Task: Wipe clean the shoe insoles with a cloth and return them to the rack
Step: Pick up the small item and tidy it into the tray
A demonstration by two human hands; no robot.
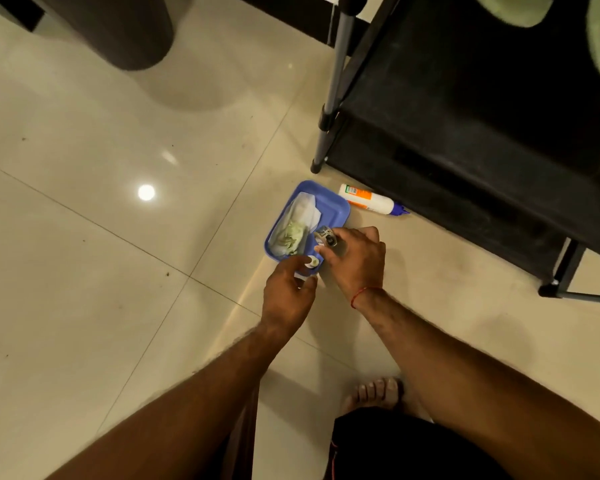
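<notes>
Small blurred object (pixel 327 237) in right hand (pixel 355 263)

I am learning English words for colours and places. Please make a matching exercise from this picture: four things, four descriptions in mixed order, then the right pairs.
Things
1 tray
2 bottle
3 rack
4 right hand

Descriptions
a black, with grey metal legs
b lying on the floor beside the rack
c blue, with a cloth in it
d holding a small grey object

Pairs: 1-c, 2-b, 3-a, 4-d
</notes>
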